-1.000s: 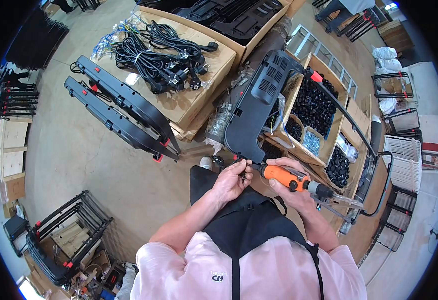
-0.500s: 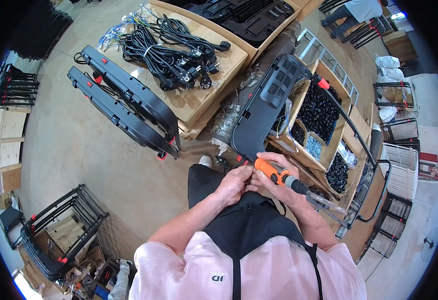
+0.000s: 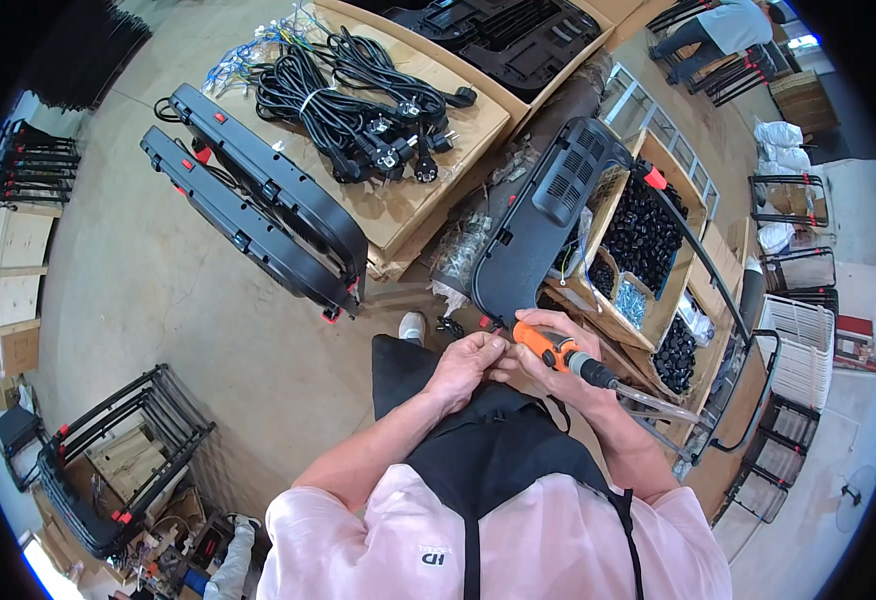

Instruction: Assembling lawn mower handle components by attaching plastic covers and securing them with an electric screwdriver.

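Note:
An orange-and-black power screwdriver (image 3: 541,345) with a clear hose at its rear lies in my right hand (image 3: 556,383), whose fingers wrap round its body. My left hand (image 3: 463,372) is closed in a pinch just left of the tool's front end, and what it pinches is hidden. The tool's tip is also out of sight between the hands. Beyond them, a black plastic housing (image 3: 506,262) with a vented block leans on the bins, its lower end with a red piece close to my fingers.
On the right, wooden bins (image 3: 630,345) hold black plastic parts and bluish screws. Bundled black power cables (image 3: 343,110) lie on a carton ahead. Two black frames (image 3: 248,205) lean against it at left. A co-worker (image 3: 713,40) bends over racks at far right.
The view has shifted slightly, so the surroundings sit a little farther right and lower. My hands keep nearly the same pose around the screwdriver. The co-worker has shifted slightly.

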The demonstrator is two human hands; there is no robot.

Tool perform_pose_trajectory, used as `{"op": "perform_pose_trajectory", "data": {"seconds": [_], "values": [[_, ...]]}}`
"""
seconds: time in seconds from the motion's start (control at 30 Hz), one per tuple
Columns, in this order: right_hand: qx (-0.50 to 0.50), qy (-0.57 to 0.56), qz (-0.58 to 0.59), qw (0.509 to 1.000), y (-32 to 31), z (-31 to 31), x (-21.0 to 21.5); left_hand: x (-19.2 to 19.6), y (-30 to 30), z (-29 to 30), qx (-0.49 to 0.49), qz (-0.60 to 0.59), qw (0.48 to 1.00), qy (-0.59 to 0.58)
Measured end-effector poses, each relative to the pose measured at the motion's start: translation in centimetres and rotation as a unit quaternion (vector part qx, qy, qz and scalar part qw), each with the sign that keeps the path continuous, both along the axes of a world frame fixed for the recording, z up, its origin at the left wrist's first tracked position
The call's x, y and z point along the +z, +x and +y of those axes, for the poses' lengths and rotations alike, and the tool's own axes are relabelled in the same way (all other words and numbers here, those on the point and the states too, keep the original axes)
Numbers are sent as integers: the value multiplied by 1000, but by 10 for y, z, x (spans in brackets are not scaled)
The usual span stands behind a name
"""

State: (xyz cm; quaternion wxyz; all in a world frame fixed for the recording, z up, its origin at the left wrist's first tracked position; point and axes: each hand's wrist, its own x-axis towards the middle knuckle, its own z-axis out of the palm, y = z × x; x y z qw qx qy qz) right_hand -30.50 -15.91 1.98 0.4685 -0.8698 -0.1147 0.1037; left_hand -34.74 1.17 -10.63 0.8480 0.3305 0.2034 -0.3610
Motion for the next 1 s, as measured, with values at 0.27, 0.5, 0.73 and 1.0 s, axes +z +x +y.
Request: {"op": "perform_pose_trajectory", "data": {"seconds": [0.27, 0.5, 0.73, 1.0], "values": [[-58, 56, 33, 996, 4, -10, 21, 0, 16, 6, 42, -25, 999, -18], [-92, 231, 30, 968, 25, -25, 23, 18, 53, -1, 111, 54, 990, -62], [-93, 236, 37, 967, 36, -20, 26, 11, 74, -4, 136, 133, 970, -154], [-96, 204, 26, 974, 46, -15, 21, 13, 91, -6, 138, 143, 964, -179]]}}
